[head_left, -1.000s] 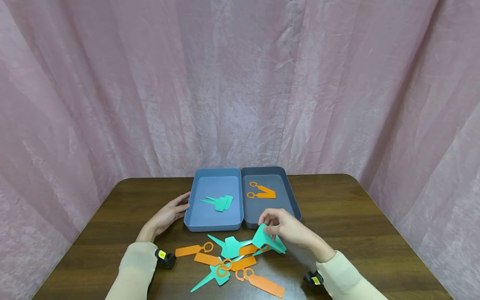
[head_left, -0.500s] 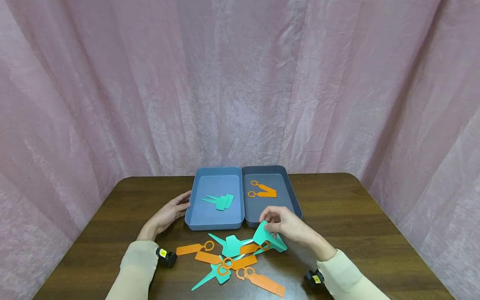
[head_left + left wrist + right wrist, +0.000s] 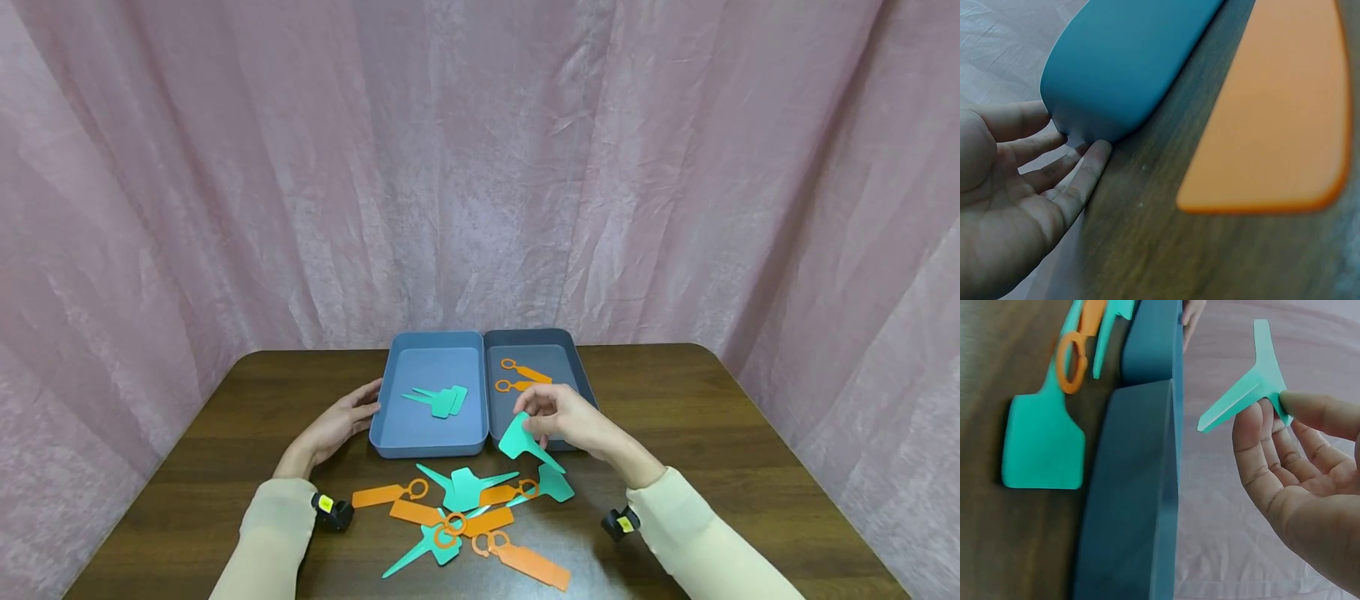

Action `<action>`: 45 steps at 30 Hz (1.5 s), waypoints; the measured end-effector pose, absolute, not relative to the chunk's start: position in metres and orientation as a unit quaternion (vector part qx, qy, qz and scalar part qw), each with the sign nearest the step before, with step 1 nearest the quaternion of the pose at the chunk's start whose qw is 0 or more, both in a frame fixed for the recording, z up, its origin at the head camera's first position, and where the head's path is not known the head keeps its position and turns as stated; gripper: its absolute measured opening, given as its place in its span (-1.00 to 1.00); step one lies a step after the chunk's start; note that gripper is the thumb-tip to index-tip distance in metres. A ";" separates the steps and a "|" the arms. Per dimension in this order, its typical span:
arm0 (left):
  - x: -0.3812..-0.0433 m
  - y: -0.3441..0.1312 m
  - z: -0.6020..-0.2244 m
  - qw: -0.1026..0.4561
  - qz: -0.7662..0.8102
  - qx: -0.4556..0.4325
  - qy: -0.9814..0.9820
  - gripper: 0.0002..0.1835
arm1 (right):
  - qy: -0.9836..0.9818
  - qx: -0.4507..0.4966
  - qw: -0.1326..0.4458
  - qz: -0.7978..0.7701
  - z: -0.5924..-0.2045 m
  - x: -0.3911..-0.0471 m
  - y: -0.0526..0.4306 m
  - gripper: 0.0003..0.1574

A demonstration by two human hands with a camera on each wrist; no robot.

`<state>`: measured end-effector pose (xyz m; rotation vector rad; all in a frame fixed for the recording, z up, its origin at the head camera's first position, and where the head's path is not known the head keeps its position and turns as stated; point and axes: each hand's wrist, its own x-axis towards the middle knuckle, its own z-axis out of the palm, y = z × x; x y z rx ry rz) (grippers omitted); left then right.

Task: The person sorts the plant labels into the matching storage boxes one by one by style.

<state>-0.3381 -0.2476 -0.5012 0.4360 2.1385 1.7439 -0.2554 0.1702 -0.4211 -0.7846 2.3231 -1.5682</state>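
My right hand point(image 3: 566, 421) pinches a green T-shaped plant label point(image 3: 517, 437) between thumb and fingers, lifted over the front edge of the dark grey tray point(image 3: 512, 421). The right wrist view shows the held plant label point(image 3: 1259, 384) edge-on, its stem pointing away. My left hand point(image 3: 333, 432) touches the left side of the blue tray point(image 3: 431, 367); in the left wrist view its fingertips point(image 3: 1099, 152) rest against the tray wall, fairly straight. Two green labels point(image 3: 442, 404) lie in the blue tray. Two orange ring tags point(image 3: 534, 372) lie in the grey tray, partly hidden by my right hand.
In front of the trays, a loose pile mixes green plant labels point(image 3: 462, 492) with orange ring tags point(image 3: 532, 567), some overlapping. Another green label point(image 3: 555, 483) lies just below the held one. The wooden table point(image 3: 697, 433) meets a pink curtain point(image 3: 480, 167) behind.
My right hand has raised the green plant label up and away from the pile, uncovering another green label beneath. My left hand stays at the blue tray.
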 end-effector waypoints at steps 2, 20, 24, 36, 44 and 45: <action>-0.338 -0.247 -0.501 0.173 0.615 0.153 0.754 -0.32 | 0.791 -0.267 0.115 -0.539 -0.416 -0.259 0.169 -0.76; -0.337 -0.248 -0.501 0.174 0.616 0.152 0.753 -0.32 | 0.775 -0.252 0.130 -0.565 -0.395 -0.281 0.156 -0.75; -0.337 -0.248 -0.501 0.176 0.616 0.152 0.752 -0.32 | 0.781 -0.243 0.131 -0.561 -0.392 -0.284 0.153 -0.75; -0.339 -0.247 -0.502 0.177 0.616 0.147 0.754 -0.32 | 0.777 -0.233 0.140 -0.567 -0.391 -0.302 0.150 -0.77; -0.339 -0.248 -0.504 0.175 0.617 0.143 0.754 -0.33 | 0.776 -0.229 0.147 -0.569 -0.383 -0.312 0.134 -0.74; -0.339 -0.248 -0.504 0.174 0.616 0.143 0.755 -0.33 | 0.776 -0.230 0.147 -0.569 -0.381 -0.314 0.131 -0.74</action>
